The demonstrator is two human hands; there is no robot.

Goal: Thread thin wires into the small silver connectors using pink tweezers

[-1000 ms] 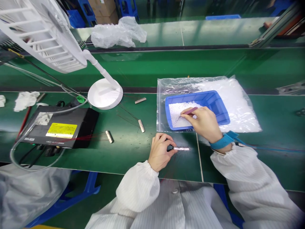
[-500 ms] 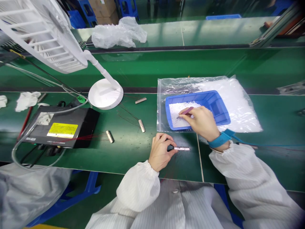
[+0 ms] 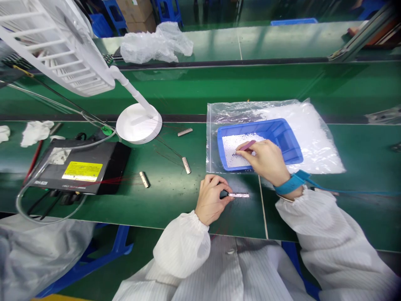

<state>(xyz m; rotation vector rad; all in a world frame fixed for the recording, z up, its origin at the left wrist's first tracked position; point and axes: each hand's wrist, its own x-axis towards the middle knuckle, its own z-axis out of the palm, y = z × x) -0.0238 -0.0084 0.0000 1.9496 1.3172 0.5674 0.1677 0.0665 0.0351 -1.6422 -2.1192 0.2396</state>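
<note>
My left hand (image 3: 213,198) rests on the green bench, its fingers closed at the black end piece (image 3: 223,194) of a small shiny metallic bar (image 3: 239,195). The bar lies flat and points right. My right hand (image 3: 266,161), with a blue wrist strap (image 3: 290,182), is over a blue plastic bin (image 3: 288,144). Its thumb and fingers pinch a flat mauve tool (image 3: 247,145), whose kind I cannot make out. The fingertips are at a layer of fine white beads (image 3: 230,146), with some dark specks, in the bin's left part.
Under the bin lies a clear bag of white beads (image 3: 316,138). Similar metallic bars (image 3: 144,179) with thin wires lie to the left. Beyond them stand a black box (image 3: 78,167) with a yellow label and a white fan (image 3: 139,123). A cord trails right from my wrist strap.
My right hand has shifted very slightly to the right with the mauve tool. My left hand and the metallic bar have stayed in place.
</note>
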